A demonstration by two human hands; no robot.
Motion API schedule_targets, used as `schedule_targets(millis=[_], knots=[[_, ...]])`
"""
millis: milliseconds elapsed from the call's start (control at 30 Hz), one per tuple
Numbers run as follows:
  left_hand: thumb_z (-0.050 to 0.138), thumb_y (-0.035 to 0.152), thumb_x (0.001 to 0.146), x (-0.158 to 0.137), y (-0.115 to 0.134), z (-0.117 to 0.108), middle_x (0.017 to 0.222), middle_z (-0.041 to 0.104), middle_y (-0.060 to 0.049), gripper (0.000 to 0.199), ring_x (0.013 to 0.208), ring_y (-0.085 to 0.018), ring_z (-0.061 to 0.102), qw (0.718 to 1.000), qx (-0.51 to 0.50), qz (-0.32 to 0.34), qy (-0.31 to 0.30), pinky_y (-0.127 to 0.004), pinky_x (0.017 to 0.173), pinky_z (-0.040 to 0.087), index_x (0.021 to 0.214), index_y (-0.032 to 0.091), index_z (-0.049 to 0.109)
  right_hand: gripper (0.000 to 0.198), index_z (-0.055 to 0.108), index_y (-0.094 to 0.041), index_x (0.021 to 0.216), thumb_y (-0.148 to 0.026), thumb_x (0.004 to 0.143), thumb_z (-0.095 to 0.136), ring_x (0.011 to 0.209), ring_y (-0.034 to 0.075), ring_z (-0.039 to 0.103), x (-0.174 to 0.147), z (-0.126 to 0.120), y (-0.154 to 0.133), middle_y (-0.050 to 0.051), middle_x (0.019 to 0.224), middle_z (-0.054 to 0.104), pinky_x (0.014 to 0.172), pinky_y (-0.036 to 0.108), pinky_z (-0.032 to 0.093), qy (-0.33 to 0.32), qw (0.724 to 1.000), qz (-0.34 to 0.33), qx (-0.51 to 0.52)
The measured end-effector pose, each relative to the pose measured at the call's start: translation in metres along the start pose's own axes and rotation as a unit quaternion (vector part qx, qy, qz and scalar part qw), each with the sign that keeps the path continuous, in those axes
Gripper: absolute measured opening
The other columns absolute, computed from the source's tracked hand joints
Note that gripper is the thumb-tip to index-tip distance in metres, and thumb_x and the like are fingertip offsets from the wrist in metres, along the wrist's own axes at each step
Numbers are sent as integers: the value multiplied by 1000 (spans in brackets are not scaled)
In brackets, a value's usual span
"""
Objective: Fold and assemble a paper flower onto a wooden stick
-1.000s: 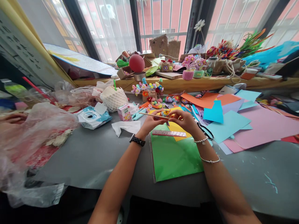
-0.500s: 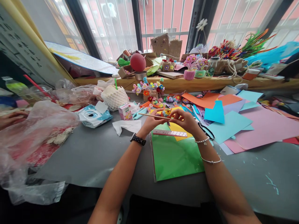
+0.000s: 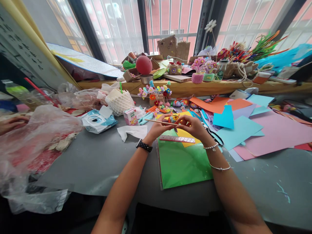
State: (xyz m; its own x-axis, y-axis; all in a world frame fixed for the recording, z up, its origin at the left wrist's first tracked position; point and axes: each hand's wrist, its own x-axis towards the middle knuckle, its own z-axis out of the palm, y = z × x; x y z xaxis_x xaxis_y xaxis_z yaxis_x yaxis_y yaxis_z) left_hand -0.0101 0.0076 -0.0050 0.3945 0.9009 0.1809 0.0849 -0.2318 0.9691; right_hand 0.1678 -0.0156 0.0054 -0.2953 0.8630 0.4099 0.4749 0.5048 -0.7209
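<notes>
A thin wooden stick (image 3: 161,122) runs nearly level between my two hands, above the table. My left hand (image 3: 157,127) is closed around its middle, with the left end poking out past the fingers. At the stick's right end, my right hand (image 3: 189,125) pinches it between thumb and fingers. Below the hands lie a pink-and-white ruler (image 3: 177,139), a yellow paper sheet (image 3: 187,143) and a green pack of paper (image 3: 185,165). Black-handled scissors (image 3: 215,136) rest just right of my right wrist, partly hidden by it.
Coloured paper sheets (image 3: 280,130) spread over the right side. Left stand a wet-wipe pack (image 3: 98,120), a small pink box (image 3: 131,117) and a coconut in white netting (image 3: 119,102). Another person's hand (image 3: 14,123) is at the far left by a plastic bag (image 3: 48,126).
</notes>
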Motion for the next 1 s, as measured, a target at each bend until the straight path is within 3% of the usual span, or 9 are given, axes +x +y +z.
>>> schedule_targets(millis=[367, 567, 1000], knots=[[69, 19, 60, 0, 0, 0, 82, 56, -2, 53, 72, -11, 56, 1000, 15, -14, -4, -24, 64, 45, 109, 16, 48, 23, 56, -17, 74, -39, 70, 61, 54, 8, 45, 1, 1, 0, 0, 67, 57, 51, 23, 37, 5, 1000, -15, -15], [68, 19, 61, -2, 4, 1, 78, 58, -2, 52, 67, -10, 57, 999, 3, -35, -39, -23, 61, 43, 108, 14, 47, 22, 57, -17, 77, -38, 71, 60, 56, 8, 44, 0, 3, 5, -1, 66, 54, 52, 23, 36, -27, 999, -13, -13], [70, 21, 59, 3, 0, -5, 78, 60, -3, 58, 65, -11, 58, 998, 28, -31, -37, -23, 58, 43, 111, 13, 45, 26, 58, -19, 88, -37, 70, 62, 49, 6, 36, -1, -5, -1, -6, 56, 43, 45, 22, 29, -86, 996, 6, 20]])
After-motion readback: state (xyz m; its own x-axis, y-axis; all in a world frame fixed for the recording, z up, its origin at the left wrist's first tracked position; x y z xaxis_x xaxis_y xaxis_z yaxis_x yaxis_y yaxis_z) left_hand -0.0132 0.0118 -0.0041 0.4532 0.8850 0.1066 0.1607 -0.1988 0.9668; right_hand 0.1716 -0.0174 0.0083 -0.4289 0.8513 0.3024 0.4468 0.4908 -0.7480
